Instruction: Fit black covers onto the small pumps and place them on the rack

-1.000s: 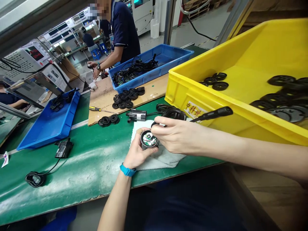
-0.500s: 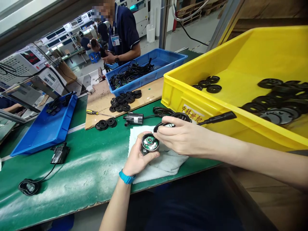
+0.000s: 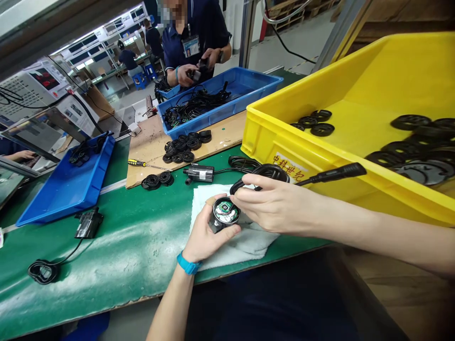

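Note:
My left hand [image 3: 203, 236] is closed around a small round black pump housing [image 3: 215, 219], its open end facing up. Inside sits a green circuit board [image 3: 224, 208] with whitish patches. Pinched in my right hand [image 3: 273, 204] is the black cable [image 3: 275, 169] that runs into the housing. Part of the cable's coil shows above the fingers, and its connector end [image 3: 339, 174] sticks out to the right over the wrist. Both hands are above a folded white cloth [image 3: 245, 246]. Just beyond lies another black pump [image 3: 202, 173] with a coiled cable.
A yellow bin [image 3: 265, 135] with black round parts stands right. Blue trays [image 3: 192, 128] [image 3: 76, 196] hold cables and parts. Black rings [image 3: 152, 182], a screwdriver [image 3: 137, 163] and a pump [image 3: 88, 224] lie left. Across the bench, a co-worker [image 3: 199, 42] holds dark parts.
The housing and both my hands appear slightly farther right, along with a small shift of view. The co-worker has moved right, with both hands now visible at the blue tray.

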### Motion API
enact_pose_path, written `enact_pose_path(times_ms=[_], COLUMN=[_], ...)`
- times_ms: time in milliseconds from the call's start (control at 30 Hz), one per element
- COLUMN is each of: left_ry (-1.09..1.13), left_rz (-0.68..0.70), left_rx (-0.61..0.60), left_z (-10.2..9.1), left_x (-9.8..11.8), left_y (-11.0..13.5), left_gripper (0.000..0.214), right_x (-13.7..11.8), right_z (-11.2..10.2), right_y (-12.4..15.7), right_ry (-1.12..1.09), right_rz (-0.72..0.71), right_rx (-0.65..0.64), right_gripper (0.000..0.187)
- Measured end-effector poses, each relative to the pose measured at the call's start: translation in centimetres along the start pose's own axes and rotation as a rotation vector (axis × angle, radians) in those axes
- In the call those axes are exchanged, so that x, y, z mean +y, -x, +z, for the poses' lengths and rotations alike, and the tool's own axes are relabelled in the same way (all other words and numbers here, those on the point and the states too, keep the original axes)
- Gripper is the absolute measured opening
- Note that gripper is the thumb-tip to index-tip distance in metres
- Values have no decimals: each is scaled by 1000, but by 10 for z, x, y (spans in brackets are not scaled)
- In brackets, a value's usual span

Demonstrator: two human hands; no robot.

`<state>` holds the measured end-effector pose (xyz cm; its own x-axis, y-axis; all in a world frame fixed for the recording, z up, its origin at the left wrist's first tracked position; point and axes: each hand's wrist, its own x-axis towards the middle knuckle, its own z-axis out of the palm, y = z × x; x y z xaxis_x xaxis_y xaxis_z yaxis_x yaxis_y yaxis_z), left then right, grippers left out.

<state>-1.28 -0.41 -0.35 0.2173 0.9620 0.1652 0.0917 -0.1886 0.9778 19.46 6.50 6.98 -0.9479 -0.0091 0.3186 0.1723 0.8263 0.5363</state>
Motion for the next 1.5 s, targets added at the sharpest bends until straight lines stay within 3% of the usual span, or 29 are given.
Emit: enact_pose_path(times_ms=[100, 267, 333, 600, 733, 900, 1133, 1500], left_ry=[58, 114, 144, 149, 152, 149, 146, 163], left_rz=[-15, -146, -188, -192, -205, -201, -200, -184], left_rx=[10, 222, 253, 249, 261, 281, 272, 255], left_z=[2, 13, 15, 13, 14, 14, 15, 14], left_x=[7, 19, 21, 23, 21, 20, 22, 24], left_y=[0, -11, -17, -26, -26, -25, -25, -29], left_gripper=[55, 20, 14, 14, 13, 13, 13, 13], right_x=[0, -1, -1, 1, 4, 8, 9, 10], right_z=[0, 0, -1, -3, -3, -3, -2, -1], right_y=[1, -2, -4, -7, -7, -6, -11, -17], right_ry=[-78, -213, -192, -37, -22, -106, 142, 185], right_rz=[39, 83, 65, 52, 133, 246, 91, -3], right_rx=[-7, -36, -39, -14, 48, 12, 98, 92], right_gripper=[46, 44, 45, 46, 41, 42, 40, 32])
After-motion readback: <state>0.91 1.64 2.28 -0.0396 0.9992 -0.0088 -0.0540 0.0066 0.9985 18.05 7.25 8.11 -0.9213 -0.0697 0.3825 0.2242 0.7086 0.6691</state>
